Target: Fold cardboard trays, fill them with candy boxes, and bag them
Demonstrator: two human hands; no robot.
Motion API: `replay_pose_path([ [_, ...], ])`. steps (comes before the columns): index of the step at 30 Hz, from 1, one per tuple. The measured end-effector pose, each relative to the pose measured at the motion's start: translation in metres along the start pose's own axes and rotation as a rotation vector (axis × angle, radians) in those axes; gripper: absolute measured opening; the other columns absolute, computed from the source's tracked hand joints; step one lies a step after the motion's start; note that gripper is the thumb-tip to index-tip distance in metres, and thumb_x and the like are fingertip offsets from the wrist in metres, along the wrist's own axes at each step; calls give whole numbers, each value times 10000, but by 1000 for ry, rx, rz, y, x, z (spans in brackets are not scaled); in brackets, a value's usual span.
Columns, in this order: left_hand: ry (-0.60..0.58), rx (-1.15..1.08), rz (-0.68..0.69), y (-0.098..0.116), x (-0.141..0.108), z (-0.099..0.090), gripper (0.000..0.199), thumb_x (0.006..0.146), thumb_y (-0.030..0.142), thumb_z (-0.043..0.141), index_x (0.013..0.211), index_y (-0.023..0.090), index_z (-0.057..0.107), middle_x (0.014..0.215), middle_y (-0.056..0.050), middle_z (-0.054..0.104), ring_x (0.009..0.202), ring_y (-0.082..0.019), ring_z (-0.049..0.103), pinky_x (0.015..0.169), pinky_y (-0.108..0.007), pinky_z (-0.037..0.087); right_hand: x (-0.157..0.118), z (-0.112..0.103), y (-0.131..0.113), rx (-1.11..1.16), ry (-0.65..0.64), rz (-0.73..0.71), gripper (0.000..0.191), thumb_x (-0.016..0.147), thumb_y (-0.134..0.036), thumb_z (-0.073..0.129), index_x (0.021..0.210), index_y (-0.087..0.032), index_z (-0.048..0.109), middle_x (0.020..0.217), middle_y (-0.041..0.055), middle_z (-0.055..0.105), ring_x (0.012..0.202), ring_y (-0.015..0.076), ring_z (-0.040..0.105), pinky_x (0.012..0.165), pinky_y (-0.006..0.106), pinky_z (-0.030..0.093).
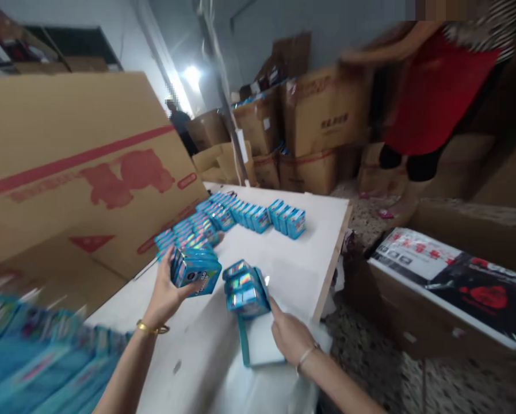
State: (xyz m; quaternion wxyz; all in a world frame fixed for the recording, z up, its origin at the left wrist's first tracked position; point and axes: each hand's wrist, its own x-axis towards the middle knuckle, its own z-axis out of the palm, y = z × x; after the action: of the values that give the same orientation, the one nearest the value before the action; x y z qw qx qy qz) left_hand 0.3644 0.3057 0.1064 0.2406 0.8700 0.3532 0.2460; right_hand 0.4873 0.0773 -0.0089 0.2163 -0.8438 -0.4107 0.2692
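Note:
My left hand [169, 293] is wrapped around a stack of small blue boxes [199, 273] with shiny printed faces, held above the white table. To the right lies an open blue carton [244, 348] with a white inside. Several small blue packs [243, 290] sit in its far end. My right hand [290, 336] grips the carton's right side, its index finger along the raised blue wall; the other fingers are partly curled and blurred. Rows of matching small blue boxes [192, 227] stand beyond my left hand.
A big cardboard box [76, 126] borders the white table [292, 259] on the left. Blurred blue cartons [37, 362] fill the lower left. An open cardboard box [387, 310] stands on the floor at right. Stacked boxes [322, 115] and a person in a red apron [439, 92] are behind.

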Motion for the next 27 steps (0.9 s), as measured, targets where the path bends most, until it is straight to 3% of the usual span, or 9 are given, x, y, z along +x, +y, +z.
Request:
replay_pose_path([
  [3, 9, 11, -62, -10, -76, -52, 1054, 577, 499, 765, 1439, 263, 205, 1379, -115, 395, 1291, -319, 382, 1054, -472, 344, -14, 25, -20, -12, -86, -91, 610, 878, -153, 319, 1469, -89, 185, 969, 157, 695, 881, 246, 652, 678, 290, 404],
  [7, -1, 94, -153, -20, -178, -112, 1041, 598, 481, 773, 1443, 280, 199, 1379, -128, 383, 1287, -342, 392, 1022, -489, 385, -38, 74, -60, -5, -228, -226, 617, 868, -157, 326, 1467, -90, 192, 965, 163, 692, 877, 269, 653, 684, 308, 410],
  [10, -55, 154, -195, -20, -241, -141, 1008, 629, 450, 762, 1444, 289, 189, 1406, -126, 357, 1300, -344, 376, 1016, -479, 402, -58, 108, -93, -20, -299, -306, 619, 864, -160, 336, 1467, -124, 204, 952, 156, 694, 876, 289, 657, 699, 329, 420],
  [12, -114, 171, -189, -18, -271, -149, 979, 652, 429, 749, 1440, 285, 187, 1414, -124, 348, 1298, -334, 381, 1025, -474, 397, -68, 124, -108, -26, -333, -347, 601, 886, -191, 318, 1472, -156, 192, 953, 152, 694, 868, 296, 661, 698, 340, 425],
  [16, -166, 218, -89, -14, -296, -144, 939, 653, 390, 750, 1421, 266, 225, 1379, -123, 355, 1284, -324, 382, 1060, -501, 347, -80, 138, -117, -4, -376, -378, 546, 936, -294, 251, 1465, -163, 216, 998, 170, 687, 899, 305, 656, 719, 357, 434],
  [20, -146, 209, 26, -4, -296, -136, 932, 637, 371, 759, 1412, 257, 253, 1372, -123, 338, 1306, -333, 332, 1076, -514, 317, -83, 139, -108, 42, -392, -411, 546, 946, -315, 254, 1467, -158, 210, 1099, 166, 661, 978, 277, 634, 786, 346, 433],
  [23, -230, 102, 27, 2, -296, -129, 936, 649, 384, 756, 1416, 252, 238, 1378, -123, 346, 1278, -305, 377, 1068, -475, 348, -85, 138, -103, 55, -380, -433, 544, 947, -311, 277, 1467, -160, 218, 1121, 152, 657, 1009, 255, 622, 806, 327, 430],
  [27, -288, 121, 54, -9, -290, -106, 926, 629, 397, 766, 1399, 231, 278, 1347, -126, 382, 1248, -294, 406, 1063, -474, 348, -84, 140, -99, 63, -394, -449, 550, 944, -313, 292, 1470, -170, 221, 1111, 140, 665, 995, 252, 625, 788, 323, 446],
])
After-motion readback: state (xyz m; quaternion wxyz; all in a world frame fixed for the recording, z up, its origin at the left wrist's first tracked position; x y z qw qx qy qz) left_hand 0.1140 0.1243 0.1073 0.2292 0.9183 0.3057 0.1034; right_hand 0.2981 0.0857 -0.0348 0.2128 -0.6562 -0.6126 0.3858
